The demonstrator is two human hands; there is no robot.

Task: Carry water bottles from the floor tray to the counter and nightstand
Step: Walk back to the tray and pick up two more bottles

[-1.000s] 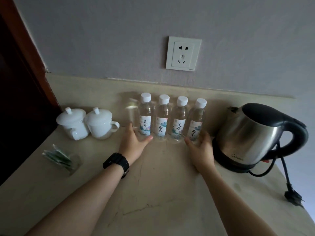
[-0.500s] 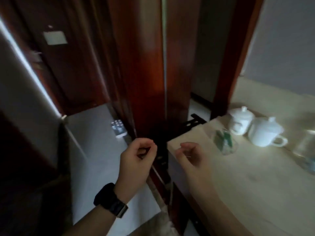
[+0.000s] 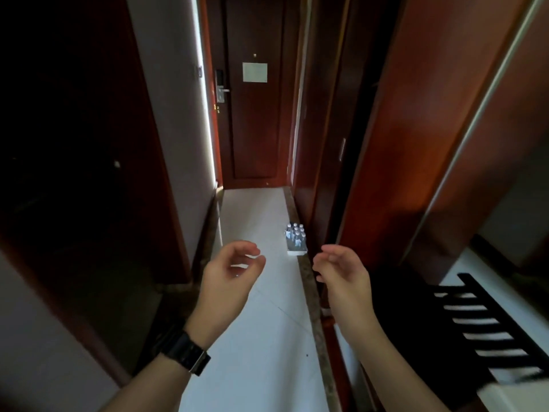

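A white tray [image 3: 297, 251] stands on the pale hallway floor against the right wall, some way ahead of me. Several small clear water bottles with white caps [image 3: 296, 235] stand upright in it. My left hand [image 3: 231, 274], with a black watch on its wrist, hangs in the air with fingers loosely curled and apart, holding nothing. My right hand [image 3: 341, 273] is beside it, also loosely curled and holding nothing. Both hands are well short of the tray. The counter and nightstand are out of view.
A narrow corridor of white tiles [image 3: 258, 322] runs to a dark wooden door [image 3: 254, 114] with a lock and a white sign. Red-brown wooden panels [image 3: 416, 144] line the right side. A black slatted rack [image 3: 490, 325] sits at the lower right. A dark doorway [image 3: 74, 173] opens on the left.
I have turned from the counter with its row of bottles to face down the corridor. My hands left the bottles and now hang in the air. The floor tray has come into view.
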